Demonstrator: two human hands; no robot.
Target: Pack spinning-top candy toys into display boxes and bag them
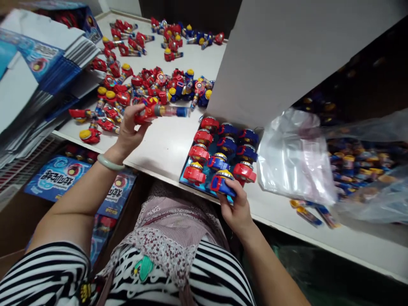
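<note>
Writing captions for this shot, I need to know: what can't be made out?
Head view: part of the held red toy, hidden by the left hand.
Head view: part of the blue-and-red toy, hidden by the right hand.
Head view: exact shapes of the small pieces, blurred and partly behind clear plastic.
Head view: left ends of the flat cartons, cut off by the picture's left edge.

A clear plastic bag (296, 159) lies near loose yellow-and-blue tubes (308, 216)
</note>
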